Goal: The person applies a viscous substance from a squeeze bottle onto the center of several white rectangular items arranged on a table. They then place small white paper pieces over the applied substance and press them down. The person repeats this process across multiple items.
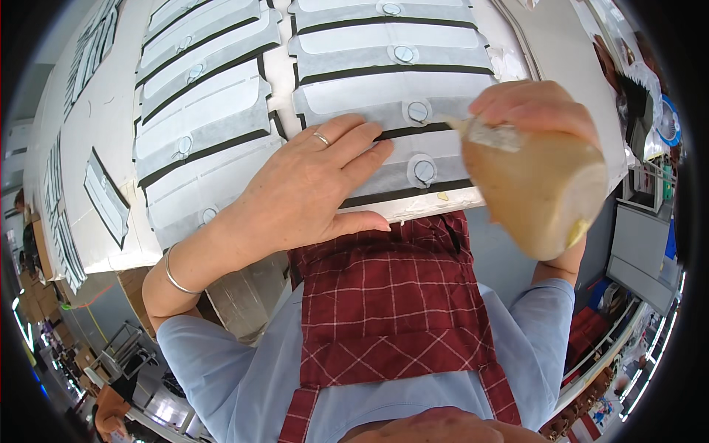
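Over panels (354, 92), you're gripping bottle (539, 192) in right hand (538, 107), apparently dispensing near disc (417, 111); left hand (317, 177) resting empty; next likely needing steady aim.

Right hand (543, 107) gripping bottle (538, 192) (amber), grey-white panels (354, 94)

We had a bare lane of table (282, 80) between two columns of panels (354, 92); our left hand (321, 173) blocked its near end, our tan bottle (535, 188) the front right.
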Action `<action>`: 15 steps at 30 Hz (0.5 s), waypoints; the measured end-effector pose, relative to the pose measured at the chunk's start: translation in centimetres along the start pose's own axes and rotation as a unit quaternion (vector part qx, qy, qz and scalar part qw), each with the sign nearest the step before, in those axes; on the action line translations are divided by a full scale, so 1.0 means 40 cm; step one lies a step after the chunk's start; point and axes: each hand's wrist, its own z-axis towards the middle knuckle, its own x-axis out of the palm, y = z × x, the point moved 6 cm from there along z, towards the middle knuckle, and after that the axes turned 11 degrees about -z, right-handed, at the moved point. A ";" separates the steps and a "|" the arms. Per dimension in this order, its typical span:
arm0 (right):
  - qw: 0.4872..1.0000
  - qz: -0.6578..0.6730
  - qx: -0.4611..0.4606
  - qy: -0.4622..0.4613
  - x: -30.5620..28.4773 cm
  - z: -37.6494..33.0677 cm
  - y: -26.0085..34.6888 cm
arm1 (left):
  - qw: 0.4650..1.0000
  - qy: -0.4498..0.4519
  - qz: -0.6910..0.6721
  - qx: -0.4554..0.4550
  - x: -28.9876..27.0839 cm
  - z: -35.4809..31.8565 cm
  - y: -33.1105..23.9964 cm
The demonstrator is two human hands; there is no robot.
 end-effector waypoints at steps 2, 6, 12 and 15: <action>0.999 -0.012 -0.033 -0.011 -0.038 -0.018 0.033 | 1.000 -0.007 0.003 -0.001 0.003 -0.005 -0.001; 0.898 -0.425 -0.024 -0.111 -0.341 -0.121 0.080 | 1.000 -0.001 -0.011 0.004 0.005 -0.009 -0.001; 0.952 0.068 -0.143 -0.262 -0.286 -0.143 0.058 | 0.999 0.040 -0.011 0.007 0.003 -0.011 -0.023; 0.973 0.164 -0.048 -0.154 -0.144 -0.105 0.002 | 0.999 0.040 -0.001 0.012 0.004 -0.014 -0.031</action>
